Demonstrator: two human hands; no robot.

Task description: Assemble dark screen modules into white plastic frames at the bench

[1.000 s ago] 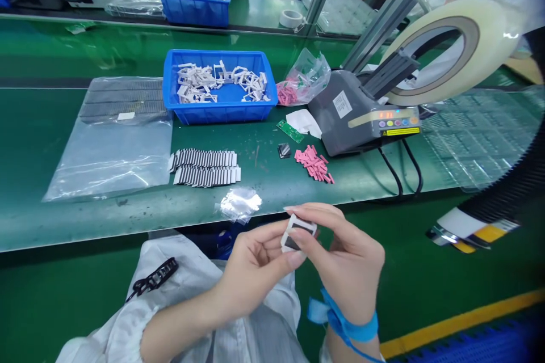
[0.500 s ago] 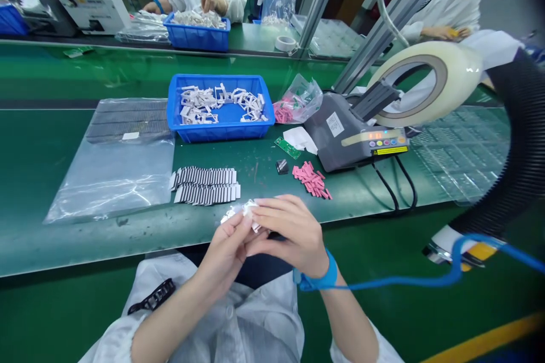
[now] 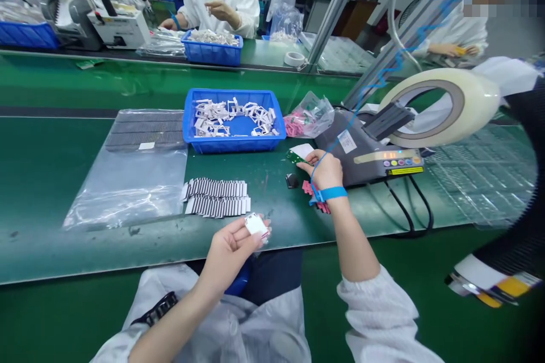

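Observation:
My left hand [image 3: 235, 245] is closed on a small white plastic part [image 3: 256, 226] with a thin pink edge, held above the table's front edge between thumb and fingers. My right hand [image 3: 324, 170] reaches over the table, thumb and fingers closed on the near end of a green circuit board [image 3: 294, 156]. Just left of that wrist lies a small black piece [image 3: 292, 181]. Pink strips [image 3: 307, 187] are partly hidden beneath the hand. Two rows of black-and-white pieces [image 3: 217, 197] lie to the left.
Behind stands a blue bin [image 3: 234, 146] of white plastic frames. A clear bag [image 3: 128, 193] lies left, and a bag of pink strips [image 3: 313, 113] right of the bin. A grey tape dispenser [image 3: 361, 153] and a black hose [image 3: 511, 198] stand right. Co-workers sit opposite.
My hands have parted. The right hand went forward and right to the circuit board, while the left keeps the white part, now turned flat side up. The view has shifted slightly.

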